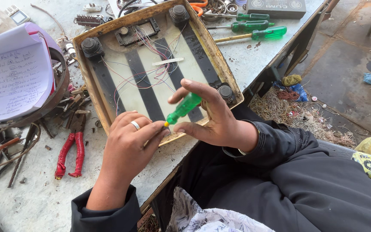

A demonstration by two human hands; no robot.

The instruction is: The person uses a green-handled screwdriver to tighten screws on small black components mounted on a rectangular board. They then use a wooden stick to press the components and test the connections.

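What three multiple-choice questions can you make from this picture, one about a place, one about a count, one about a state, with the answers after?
1. Where do the red-handled pliers lie?
A. on the bench left of the open casing
B. inside the casing
C. on the floor

2. How many green-handled screwdrivers lie at the far bench edge?
A. one
B. three
C. five

3. What does the right hand do?
A. rests flat
B. grips a green screwdriver
C. holds paper

Answers: 1 A, they lie on the bench beside the casing. 2 B, three handles lie side by side. 3 B, the fingers wrap the handle, with the left hand at the tip.
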